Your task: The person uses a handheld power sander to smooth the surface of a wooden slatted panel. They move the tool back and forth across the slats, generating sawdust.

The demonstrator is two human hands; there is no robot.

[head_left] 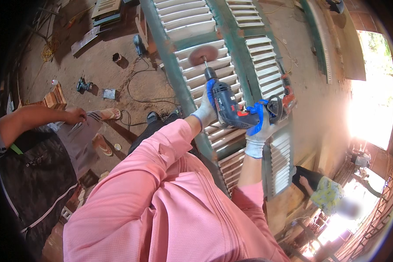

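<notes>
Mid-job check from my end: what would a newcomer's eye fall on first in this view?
Most likely the dark blue power drill near the middle, held by the gloved left hand toward its front and the gloved right hand farther back. Next, the round reddish-brown sanding disc at its tip, over a green-and-white louvred shutter. The glaring bright opening at far right also stands out.

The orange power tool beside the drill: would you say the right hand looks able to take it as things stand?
Probably not without letting go: the right hand is on the blue drill. Otherwise, the orange power tool appears close by.
</notes>
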